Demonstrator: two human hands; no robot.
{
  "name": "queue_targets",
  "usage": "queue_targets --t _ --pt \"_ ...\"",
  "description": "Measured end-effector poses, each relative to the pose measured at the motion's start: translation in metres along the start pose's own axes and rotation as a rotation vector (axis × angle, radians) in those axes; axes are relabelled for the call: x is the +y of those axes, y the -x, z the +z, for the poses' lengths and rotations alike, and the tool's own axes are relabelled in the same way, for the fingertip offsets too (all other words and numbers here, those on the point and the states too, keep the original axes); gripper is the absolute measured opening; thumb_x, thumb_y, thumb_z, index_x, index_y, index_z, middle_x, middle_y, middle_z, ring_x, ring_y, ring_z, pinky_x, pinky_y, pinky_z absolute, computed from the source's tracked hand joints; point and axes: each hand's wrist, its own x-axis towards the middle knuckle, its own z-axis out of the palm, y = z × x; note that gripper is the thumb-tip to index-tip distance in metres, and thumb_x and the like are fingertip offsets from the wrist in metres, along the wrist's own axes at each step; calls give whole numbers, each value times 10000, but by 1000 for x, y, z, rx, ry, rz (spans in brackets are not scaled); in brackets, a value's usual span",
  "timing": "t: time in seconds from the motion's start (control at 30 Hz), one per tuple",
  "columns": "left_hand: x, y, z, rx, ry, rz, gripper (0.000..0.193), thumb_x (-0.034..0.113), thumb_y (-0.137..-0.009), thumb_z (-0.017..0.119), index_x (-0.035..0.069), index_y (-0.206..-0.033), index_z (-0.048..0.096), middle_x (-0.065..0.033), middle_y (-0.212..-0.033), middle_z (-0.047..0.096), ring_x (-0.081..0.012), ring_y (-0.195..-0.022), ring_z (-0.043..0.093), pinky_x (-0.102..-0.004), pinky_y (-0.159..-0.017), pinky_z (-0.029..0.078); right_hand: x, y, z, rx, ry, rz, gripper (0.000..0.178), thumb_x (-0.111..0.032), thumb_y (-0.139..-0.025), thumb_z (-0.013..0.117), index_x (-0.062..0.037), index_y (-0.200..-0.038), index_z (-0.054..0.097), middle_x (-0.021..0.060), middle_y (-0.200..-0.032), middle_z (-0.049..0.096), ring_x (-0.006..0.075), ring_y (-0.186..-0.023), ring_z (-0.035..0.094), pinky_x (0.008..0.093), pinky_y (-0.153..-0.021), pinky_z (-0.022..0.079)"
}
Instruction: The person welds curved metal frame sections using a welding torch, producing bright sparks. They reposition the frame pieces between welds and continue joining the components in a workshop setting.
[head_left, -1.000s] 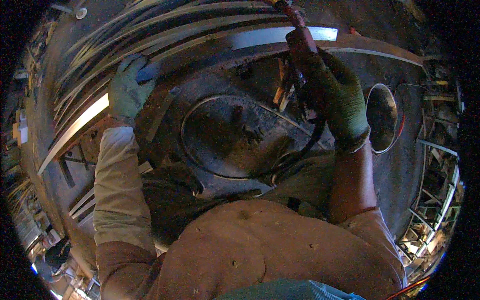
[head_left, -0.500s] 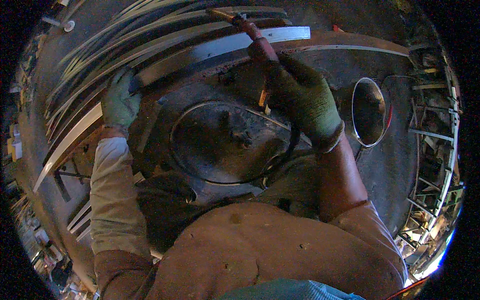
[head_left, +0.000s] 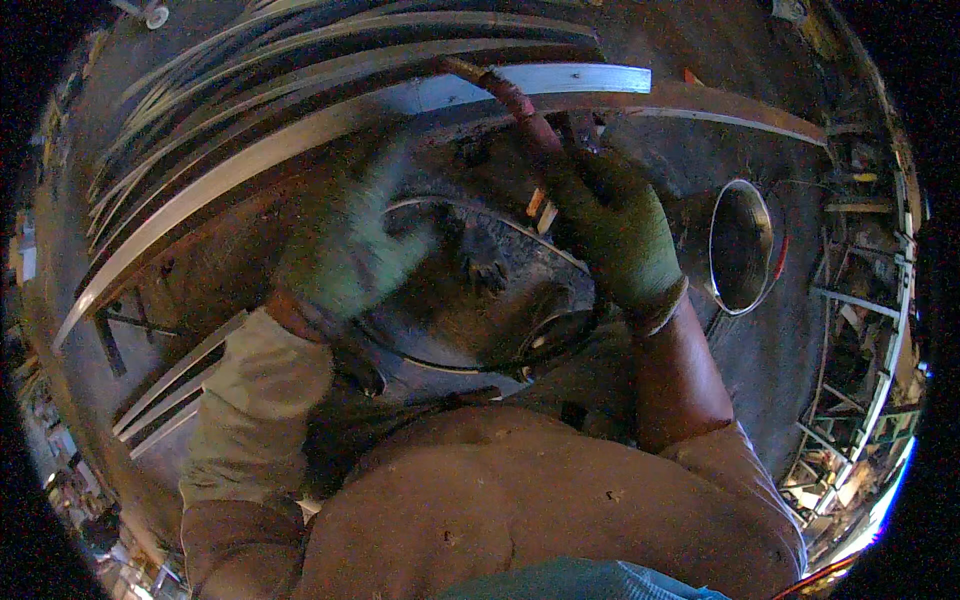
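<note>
plainly, of two gloves, the right hand (head_left: 630, 230) grips one reddish tool (head_left: 512, 97), tip over the far edge of one curved metal strip (head_left: 590, 78), the blurred left hand (head_left: 350, 250) spread wide.

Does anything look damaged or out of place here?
The person's brown garment may be damaged: small ragged marks on its front resemble holes, though I can't be sure. Nothing plainly odd shows with the reddish tool in the gloved right hand.
</note>
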Motion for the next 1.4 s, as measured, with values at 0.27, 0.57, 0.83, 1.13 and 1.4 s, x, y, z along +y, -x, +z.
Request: queue_targets --t 0.27,0.57,0.83,1.13,1.4 --pt "36 6 37 83 385 92 1029 288 -806 937 -32 -1633 413 -334 -1473 595 -509 -1307 630 -524 -1117 541 -30 11 31 -11 11 168 389 -364 -1111 688 -61 -1341 772 -2 -1060 765 56 -857 612 262 -723 510" --pt "25 2 48 238 287 258 1067 281 -802 947 -73 -1636 384 -357 -1524 556 -526 -1384 585 -532 -1164 508 -4 13 38 9 120 -4 427 -344 -1115 679 -51 -1420 740 24 -1066 785 72 -820 636 277 -703 527" --pt "22 1 43 52 436 149 1068 251 -807 944 -58 -1654 372 -334 -1584 523 -525 -1385 587 -516 -1166 512 19 -1 29 -74 33 -117 393 -314 -1121 678 -60 -1413 745 19 -1018 765 73 -745 623 271 -655 515" --pt "21 3 44 113 340 151 1025 268 -839 925 -9 -1669 391 -315 -1638 492 -502 -1450 556 -501 -1199 488 16 -4 26 -108 82 -56 390 -276 -1137 659 -87 -1473 716 -9 -971 755 41 -732 603 247 -641 501" --pt "24 2 39 128 298 170 1016 279 -838 930 -18 -1657 407 -321 -1632 494 -506 -1447 558 -510 -1170 512 19 -4 26 -117 71 -127 405 -300 -1143 651 -65 -1466 717 4 -991 757 43 -760 599 257 -667 511"
